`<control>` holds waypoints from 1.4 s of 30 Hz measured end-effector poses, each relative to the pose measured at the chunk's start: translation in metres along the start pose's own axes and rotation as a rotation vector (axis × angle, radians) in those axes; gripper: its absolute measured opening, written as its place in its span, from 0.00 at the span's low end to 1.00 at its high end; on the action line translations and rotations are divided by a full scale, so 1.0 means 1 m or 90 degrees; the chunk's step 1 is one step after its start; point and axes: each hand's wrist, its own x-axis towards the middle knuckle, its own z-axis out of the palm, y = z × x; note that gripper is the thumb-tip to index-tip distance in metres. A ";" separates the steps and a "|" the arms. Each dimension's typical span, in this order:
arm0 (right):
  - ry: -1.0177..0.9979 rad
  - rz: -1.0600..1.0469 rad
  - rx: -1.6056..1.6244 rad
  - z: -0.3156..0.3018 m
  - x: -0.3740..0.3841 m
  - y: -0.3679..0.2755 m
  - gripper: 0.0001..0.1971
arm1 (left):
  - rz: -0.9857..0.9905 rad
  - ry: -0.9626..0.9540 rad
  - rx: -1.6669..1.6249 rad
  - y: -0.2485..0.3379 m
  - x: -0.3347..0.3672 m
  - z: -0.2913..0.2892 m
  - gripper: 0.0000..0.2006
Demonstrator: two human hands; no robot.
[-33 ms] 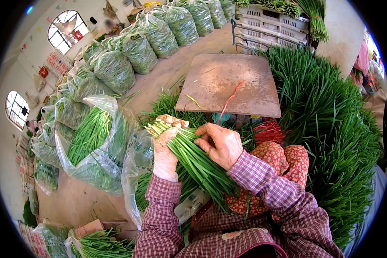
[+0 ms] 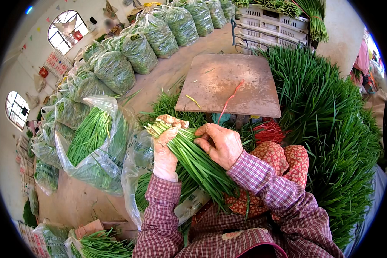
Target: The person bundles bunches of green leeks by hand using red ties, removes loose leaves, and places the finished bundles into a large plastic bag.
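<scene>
A bundle of long green chives [image 2: 193, 161] with pale cut ends lies slanted across my lap. My left hand [image 2: 165, 146], in a thin pale glove, grips the bundle just below the cut ends. My right hand [image 2: 221, 144] is bare and closed over the stems beside it. Both sleeves are plaid. A red tie string [image 2: 228, 101] lies on the rusty metal plate [image 2: 228, 84] just beyond my hands, and a clump of red strings [image 2: 266, 131] sits under the plate's near edge.
A big heap of loose chives [image 2: 331, 129] fills the right side. An open clear plastic bag with chives [image 2: 94, 146] stands at my left, and a row of filled bags [image 2: 159, 36] runs along the floor behind. White plastic crates [image 2: 271, 26] stand at the back.
</scene>
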 end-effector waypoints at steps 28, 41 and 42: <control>-0.209 -0.068 0.178 -0.036 0.002 -0.010 0.28 | 0.149 0.078 0.379 0.041 0.015 0.034 0.14; 0.266 -0.213 -0.318 -0.107 0.089 0.007 0.53 | 0.274 -0.153 0.119 0.021 0.100 0.174 0.14; 0.263 -0.233 -0.386 -0.122 0.088 0.011 0.51 | 0.218 -0.148 0.060 0.009 0.104 0.172 0.16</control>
